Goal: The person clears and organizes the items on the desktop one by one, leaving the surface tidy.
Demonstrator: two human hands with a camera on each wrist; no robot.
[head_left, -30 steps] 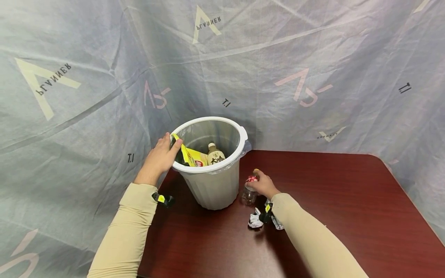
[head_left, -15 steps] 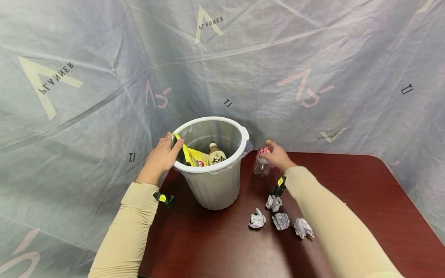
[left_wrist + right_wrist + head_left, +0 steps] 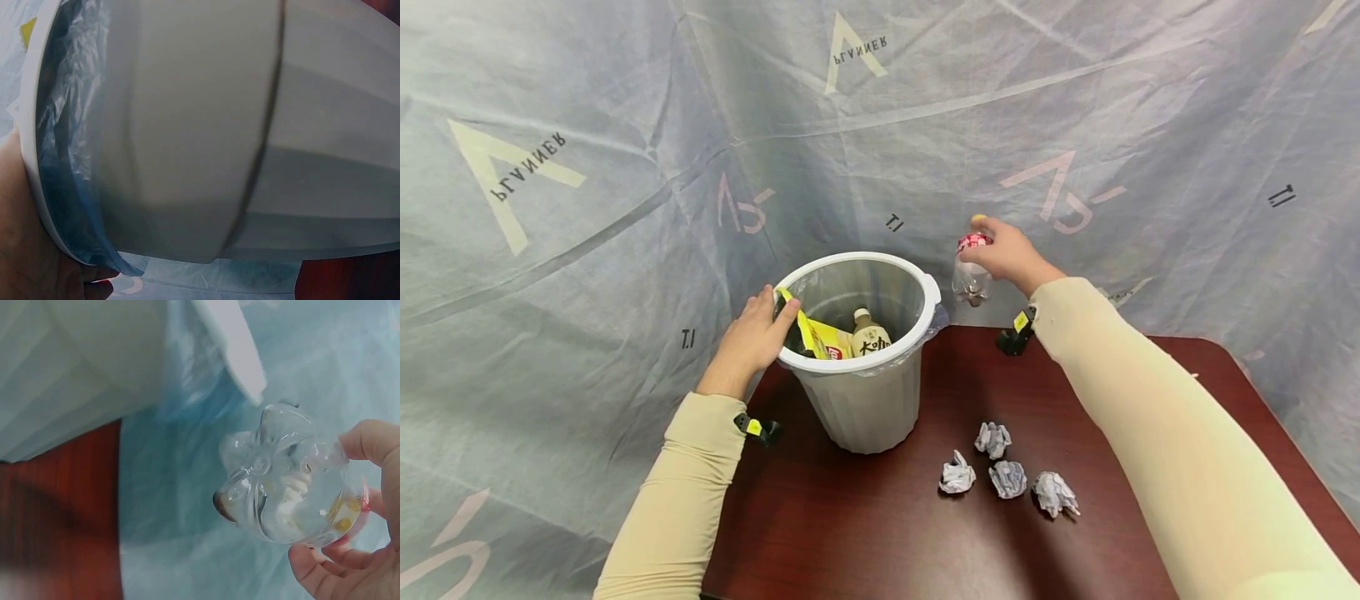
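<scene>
My right hand (image 3: pixel 1011 254) holds a clear plastic bottle (image 3: pixel 972 282) with a red label and a yellow cap, upright in the air to the right of the bin's rim. In the right wrist view, the lobed base of the bottle (image 3: pixel 281 481) faces the camera, with thumb and fingers around its body. My left hand (image 3: pixel 752 337) grips the left rim of a grey trash bin (image 3: pixel 868 408) with a white rim and a clear liner. Inside the bin lie a yellow snack bag (image 3: pixel 823 337) and a labelled drink bottle (image 3: pixel 870 335). The left wrist view shows the bin's outer wall (image 3: pixel 187 125) close up.
Several crumpled paper balls (image 3: pixel 1008 479) lie on the dark red table (image 3: pixel 865 533), right of the bin. Grey printed fabric (image 3: pixel 1037 100) hangs behind and along the left side.
My right hand has lifted the plastic bottle off the table, up and slightly right, to about rim height, uncovering the paper balls. The left hand has stayed on the trash bin's rim.
</scene>
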